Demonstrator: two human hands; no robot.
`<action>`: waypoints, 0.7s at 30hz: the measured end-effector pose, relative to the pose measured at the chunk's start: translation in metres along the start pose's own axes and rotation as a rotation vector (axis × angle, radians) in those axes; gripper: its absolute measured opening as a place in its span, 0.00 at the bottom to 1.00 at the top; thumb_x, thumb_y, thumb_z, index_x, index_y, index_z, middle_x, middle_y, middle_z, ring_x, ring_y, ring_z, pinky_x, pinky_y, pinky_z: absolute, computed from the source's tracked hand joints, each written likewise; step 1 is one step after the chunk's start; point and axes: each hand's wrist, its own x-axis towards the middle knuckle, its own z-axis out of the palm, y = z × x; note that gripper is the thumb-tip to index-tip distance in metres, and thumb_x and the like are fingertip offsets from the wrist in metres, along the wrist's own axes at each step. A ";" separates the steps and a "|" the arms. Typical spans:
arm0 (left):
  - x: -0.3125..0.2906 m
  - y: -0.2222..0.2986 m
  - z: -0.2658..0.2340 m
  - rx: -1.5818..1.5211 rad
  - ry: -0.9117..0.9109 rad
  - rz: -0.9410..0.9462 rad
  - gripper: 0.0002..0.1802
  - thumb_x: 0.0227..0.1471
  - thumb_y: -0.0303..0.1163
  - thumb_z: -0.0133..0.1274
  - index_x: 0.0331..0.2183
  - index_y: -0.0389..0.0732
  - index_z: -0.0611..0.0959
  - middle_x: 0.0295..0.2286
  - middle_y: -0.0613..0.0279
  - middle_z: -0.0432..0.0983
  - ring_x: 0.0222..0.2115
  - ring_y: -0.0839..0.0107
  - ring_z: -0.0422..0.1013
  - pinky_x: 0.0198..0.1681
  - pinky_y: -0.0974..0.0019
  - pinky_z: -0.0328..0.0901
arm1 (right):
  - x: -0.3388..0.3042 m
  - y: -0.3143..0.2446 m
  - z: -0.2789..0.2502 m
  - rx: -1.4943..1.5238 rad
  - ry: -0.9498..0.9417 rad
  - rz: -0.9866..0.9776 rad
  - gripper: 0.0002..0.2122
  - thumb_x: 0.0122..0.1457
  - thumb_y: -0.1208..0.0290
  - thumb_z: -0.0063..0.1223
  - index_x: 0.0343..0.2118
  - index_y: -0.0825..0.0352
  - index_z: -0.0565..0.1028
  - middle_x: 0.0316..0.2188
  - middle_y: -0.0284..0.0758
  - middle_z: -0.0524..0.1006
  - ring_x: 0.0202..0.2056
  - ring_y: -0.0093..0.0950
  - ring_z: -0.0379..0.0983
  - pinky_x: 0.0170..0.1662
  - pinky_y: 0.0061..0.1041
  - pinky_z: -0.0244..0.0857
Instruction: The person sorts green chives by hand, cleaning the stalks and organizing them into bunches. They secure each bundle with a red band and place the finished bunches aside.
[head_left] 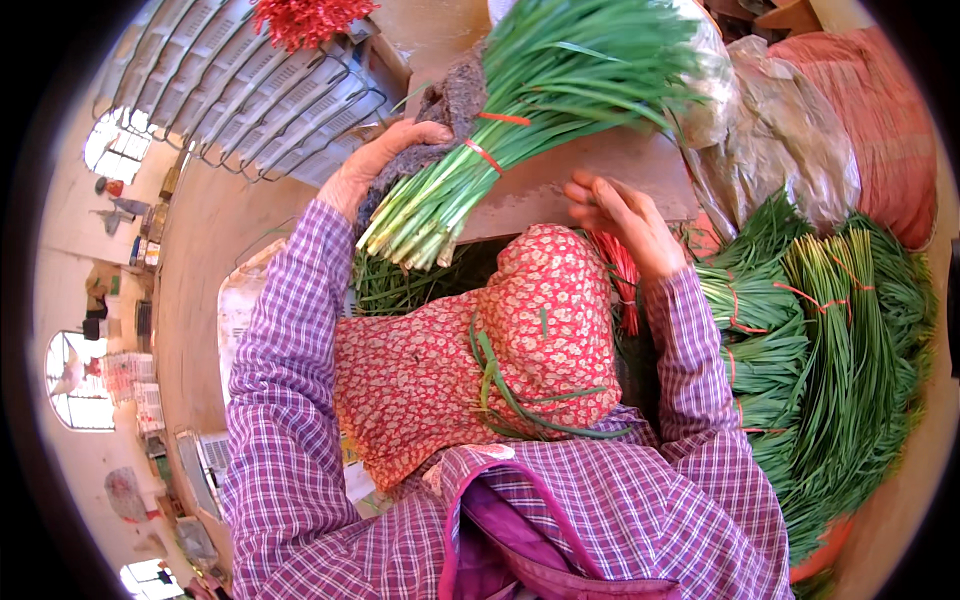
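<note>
A thick bundle of garlic chives, tied with red bands, slants across the far middle with its pale cut ends toward me. Its leaf tips are blurred by motion. My left hand is at the left side of these stems, its thumb over a rough grey-brown cloth that runs along and under the bundle. The other fingers of that hand are hidden. To the right of the stems, my right hand is raised with bent, parted fingers and holds nothing. Below it hang red bands.
More tied chive bundles are piled on the right. Behind them sit clear plastic sheeting and a red woven sack. Wire racks and a red bunch of ties are at far left. Red flowered cloth covers my lap, with loose leaves.
</note>
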 end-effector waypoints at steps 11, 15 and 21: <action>-0.102 -0.034 0.003 -0.381 0.164 0.099 0.26 0.50 0.44 0.60 0.46 0.37 0.77 0.40 0.59 0.78 0.38 0.70 0.76 0.44 0.66 0.71 | 0.101 -0.034 0.128 0.935 -0.074 -0.181 0.24 0.58 0.54 0.55 0.53 0.64 0.68 0.49 0.33 0.73 0.50 0.30 0.69 0.55 0.36 0.63; -0.128 -0.076 -0.015 0.009 0.100 0.268 0.46 0.45 0.56 0.61 0.54 0.31 0.68 0.48 0.56 0.72 0.46 0.68 0.71 0.52 0.65 0.65 | 0.104 -0.033 0.154 0.995 -0.023 -0.132 0.18 0.56 0.65 0.56 0.47 0.69 0.71 0.40 0.37 0.78 0.38 0.30 0.76 0.43 0.33 0.73; -0.164 -0.139 -0.016 -0.175 0.294 0.378 0.40 0.51 0.51 0.58 0.55 0.32 0.67 0.48 0.58 0.71 0.47 0.70 0.70 0.54 0.68 0.63 | 0.088 -0.033 0.186 0.733 -0.098 0.000 0.19 0.62 0.60 0.51 0.52 0.67 0.69 0.46 0.37 0.76 0.44 0.30 0.75 0.50 0.33 0.70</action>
